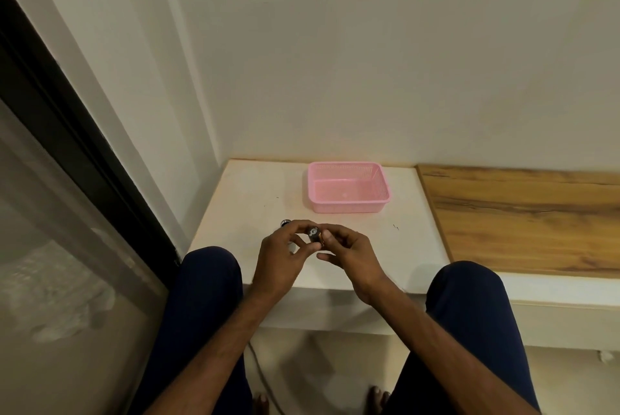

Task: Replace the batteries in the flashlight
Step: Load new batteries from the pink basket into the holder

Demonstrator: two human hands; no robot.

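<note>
Two knees in dark trousers (204,283) sit against the front edge of a white table (412,240). Just above the near part of the table, the left hand (281,258) and right hand (349,255) meet, both pinching a small dark flashlight part (313,234) between fingertips; another small dark piece (285,223) shows just behind the left fingers. Farther back stands a pink basket (349,206), with a wooden board (523,213) off to the right
</note>
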